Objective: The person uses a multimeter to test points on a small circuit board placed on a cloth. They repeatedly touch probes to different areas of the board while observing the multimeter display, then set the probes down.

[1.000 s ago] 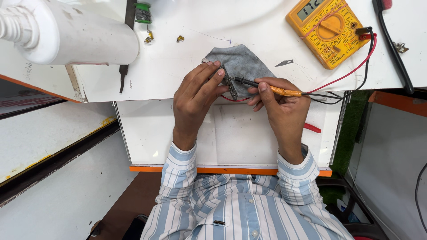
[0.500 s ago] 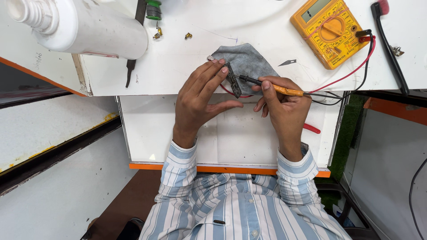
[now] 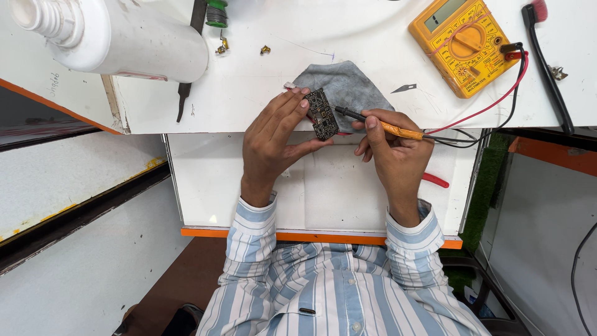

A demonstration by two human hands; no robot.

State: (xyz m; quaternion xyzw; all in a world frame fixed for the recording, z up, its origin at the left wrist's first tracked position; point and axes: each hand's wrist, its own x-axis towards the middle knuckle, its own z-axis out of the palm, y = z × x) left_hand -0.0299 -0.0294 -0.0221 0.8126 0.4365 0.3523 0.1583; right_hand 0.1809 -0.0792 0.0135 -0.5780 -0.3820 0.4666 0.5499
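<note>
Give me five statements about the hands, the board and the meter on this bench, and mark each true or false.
1. The left hand holds a small dark circuit board. True.
2. The right hand holds an orange-handled probe pointed at the board. True.
3. The multimeter is blue. False: it is yellow.
4. The grey cloth covers the multimeter. False: it lies apart from it, beneath the board.
5. The white bottle stands upright. False: it lies on its side.

White bottle (image 3: 112,37) cut off at top edge
</note>
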